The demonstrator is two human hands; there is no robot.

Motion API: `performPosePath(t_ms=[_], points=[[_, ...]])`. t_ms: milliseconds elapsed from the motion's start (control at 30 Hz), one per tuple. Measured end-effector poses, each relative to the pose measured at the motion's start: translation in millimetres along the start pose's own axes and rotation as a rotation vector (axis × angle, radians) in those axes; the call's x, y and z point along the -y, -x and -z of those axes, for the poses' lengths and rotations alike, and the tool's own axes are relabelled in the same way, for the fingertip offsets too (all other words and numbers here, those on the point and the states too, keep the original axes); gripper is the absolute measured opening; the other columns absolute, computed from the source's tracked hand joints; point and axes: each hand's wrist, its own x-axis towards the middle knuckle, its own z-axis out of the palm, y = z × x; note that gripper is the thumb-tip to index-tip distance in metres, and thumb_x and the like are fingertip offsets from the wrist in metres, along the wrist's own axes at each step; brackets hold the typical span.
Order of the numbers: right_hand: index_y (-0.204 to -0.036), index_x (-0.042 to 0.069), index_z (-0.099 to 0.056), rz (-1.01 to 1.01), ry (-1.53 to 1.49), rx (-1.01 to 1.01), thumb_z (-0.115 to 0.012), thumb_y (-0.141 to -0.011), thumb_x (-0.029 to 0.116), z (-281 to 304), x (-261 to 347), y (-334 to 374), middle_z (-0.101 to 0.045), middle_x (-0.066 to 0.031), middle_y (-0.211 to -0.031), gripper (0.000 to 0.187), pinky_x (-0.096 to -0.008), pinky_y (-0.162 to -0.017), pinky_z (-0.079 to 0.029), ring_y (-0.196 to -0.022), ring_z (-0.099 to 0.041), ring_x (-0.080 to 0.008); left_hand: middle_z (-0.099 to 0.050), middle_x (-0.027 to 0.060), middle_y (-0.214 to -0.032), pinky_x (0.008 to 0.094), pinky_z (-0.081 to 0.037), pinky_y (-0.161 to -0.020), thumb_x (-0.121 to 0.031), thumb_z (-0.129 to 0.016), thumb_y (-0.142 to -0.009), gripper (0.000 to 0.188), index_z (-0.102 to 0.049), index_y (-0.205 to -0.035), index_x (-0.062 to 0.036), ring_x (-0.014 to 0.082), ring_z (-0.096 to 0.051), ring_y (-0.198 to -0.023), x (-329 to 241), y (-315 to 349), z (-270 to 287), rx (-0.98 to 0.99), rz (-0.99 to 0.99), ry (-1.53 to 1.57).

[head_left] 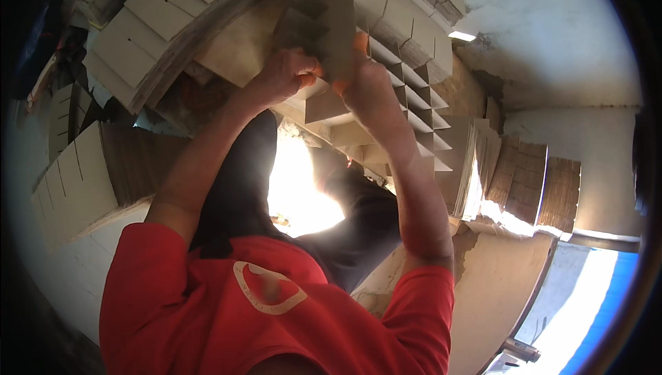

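My right hand [371, 91], with orange covers on its fingertips, grips a grey cardboard divider strip [340, 27] that stands up at an angle. To its left, my left hand [288, 74] is closed, its thumb and fingers also tipped in orange. What sits between the left fingers, if anything, is hidden. Both hands are over a cardboard partition grid [417, 99], whose interlocked strips form several open cells to the right of and below my right hand. Darker cells show beyond the hands.
Stacks of slotted cardboard strips [155, 13] line the far side, curving from left to right. Another slotted stack [83, 175] stands at the left. More cardboard bundles [517, 175] stand at the right. Bright light falls between my legs.
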Motion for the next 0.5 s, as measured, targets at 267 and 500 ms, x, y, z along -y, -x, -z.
performPosePath(t_ms=[267,500], points=[[-0.109,-0.007,-0.043,-0.058,0.209,0.12,-0.054,-0.076,-0.006,-26,12,8,-0.063,-0.0256,-0.088,0.035,-0.0456,-0.068,-0.052,-0.085,-0.064,-0.0397,-0.057,0.0105,-0.085,0.0325,-0.048,-0.071,-0.001,-0.066,-0.079,0.013,-0.068,-0.092,-0.0021,0.0212,-0.058,-0.081,-8,-1,1,0.041,0.072,0.051],[-0.12,-0.01,-0.043,-0.014,0.052,-0.115,-0.058,-0.075,-0.005,-33,-1,22,-0.062,-0.0241,-0.074,0.048,-0.045,-0.056,-0.049,-0.068,-0.063,-0.0402,-0.06,0.0103,-0.087,0.0319,-0.048,-0.073,0.0,-0.067,-0.078,0.013,-0.068,-0.092,-0.0015,0.0217,-0.059,-0.082,-13,3,9,0.084,0.045,0.001]])
